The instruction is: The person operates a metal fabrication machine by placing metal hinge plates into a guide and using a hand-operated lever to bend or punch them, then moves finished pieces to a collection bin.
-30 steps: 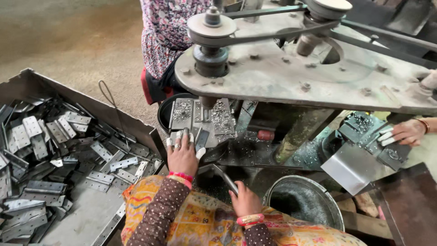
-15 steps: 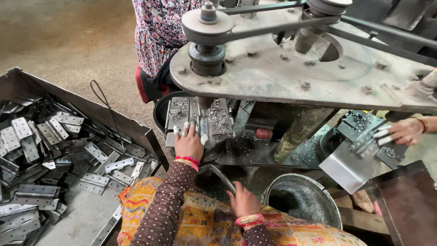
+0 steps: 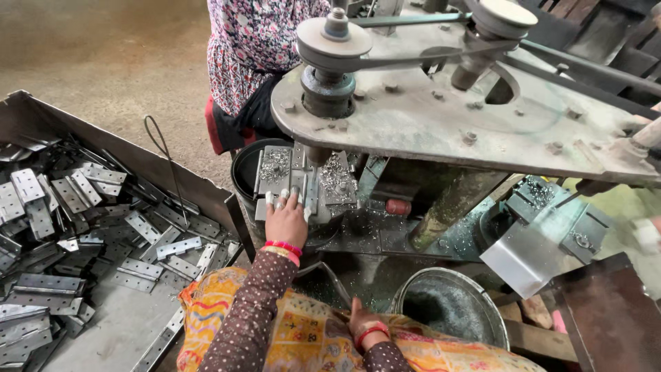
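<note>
**Left hand pressed on a plate under the drill spindle**

A big grey machine plate (image 3: 441, 117) with belt and pulleys (image 3: 334, 41) fills the upper right. At the left a metal tray (image 3: 103, 324) holds a heap of flat hinge plates (image 3: 82, 207). Below the machine stands a round steel bucket (image 3: 447, 310). A second person in a flowered garment (image 3: 255, 48) sits behind the machine. On the jig (image 3: 303, 179), strewn with metal chips, the left hand (image 3: 286, 220) lies flat, fingers spread, pressing a hinge plate (image 3: 265, 207) just beside the spindle. The right hand (image 3: 361, 324) rests low near the lap on patterned orange cloth (image 3: 310, 337), curled; whether it grips anything I cannot tell.
</note>
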